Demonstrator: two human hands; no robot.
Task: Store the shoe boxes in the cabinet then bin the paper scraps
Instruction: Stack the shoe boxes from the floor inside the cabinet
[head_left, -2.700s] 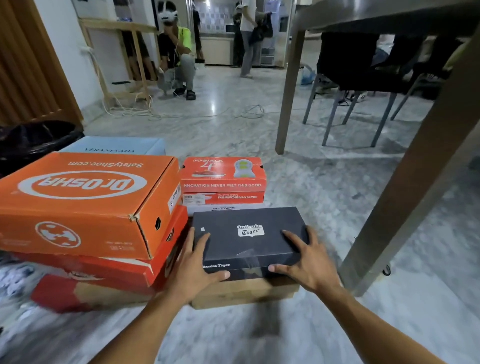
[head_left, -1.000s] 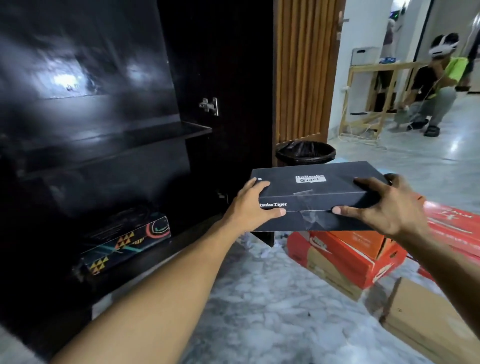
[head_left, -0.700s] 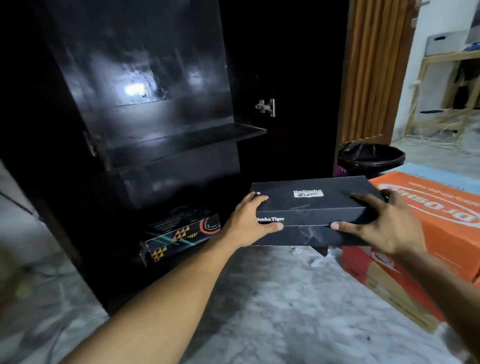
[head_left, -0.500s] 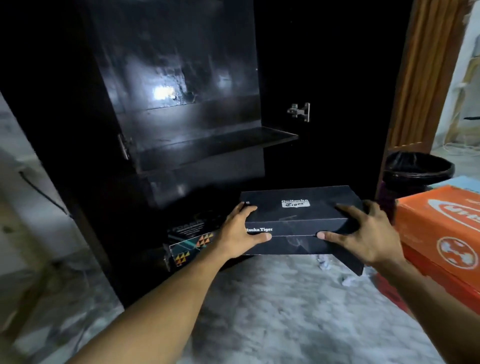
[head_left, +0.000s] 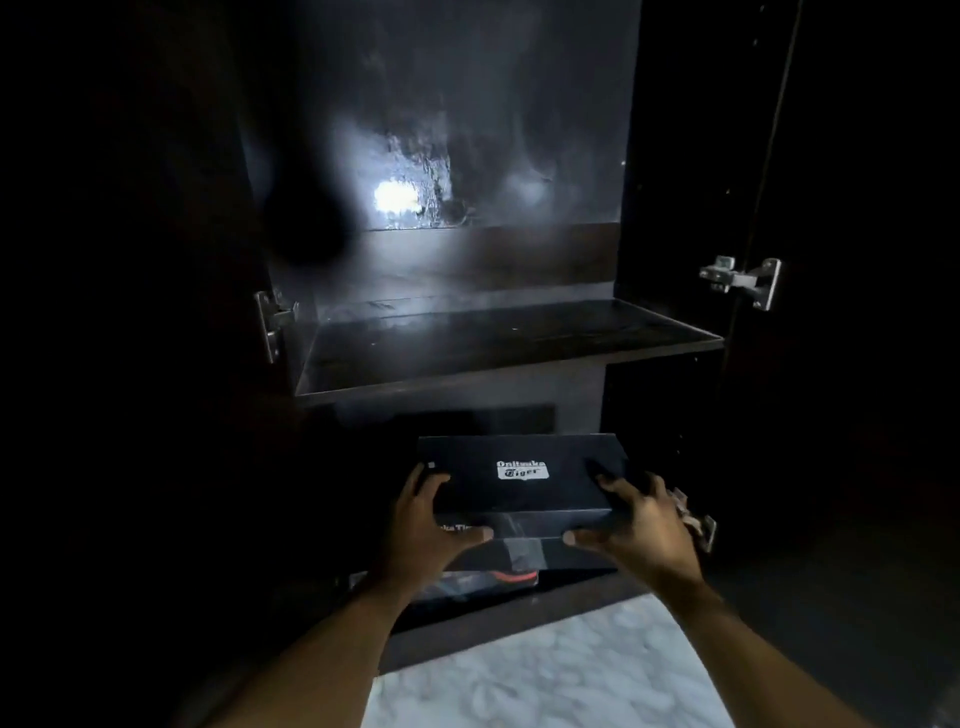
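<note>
Both hands are closed on the two near corners of a black shoe box (head_left: 519, 480): the left hand (head_left: 426, 525) is wrapped around the left corner, with the thumb laid along the front face and the fingers spread on the lid, and the right hand (head_left: 636, 525) is set the same way on the right corner, thumb pressed to the front face and fingers reaching over the lid's edge. The box is held level, lid upward, at the mouth of the lower compartment of a dark cabinet (head_left: 670, 208), below the shelf (head_left: 498, 343) that divides the interior. A white label with the words "Onitsuka Tiger" is carried on the middle of the lid, and a strip of clear tape is seen on the front face between the two thumbs. Directly under the held box, a second box (head_left: 483, 582) with red and teal markings is lying on the cabinet floor; whether the two are touching cannot be told in the dim light. The shelf above is seen bare and glossy, and a bright reflection is thrown back from the rear panel. Metal hinges (head_left: 743, 280) are fixed to the cabinet's sides, and both doors are swung open. Pale marble floor (head_left: 545, 675) is visible between the forearms.
</note>
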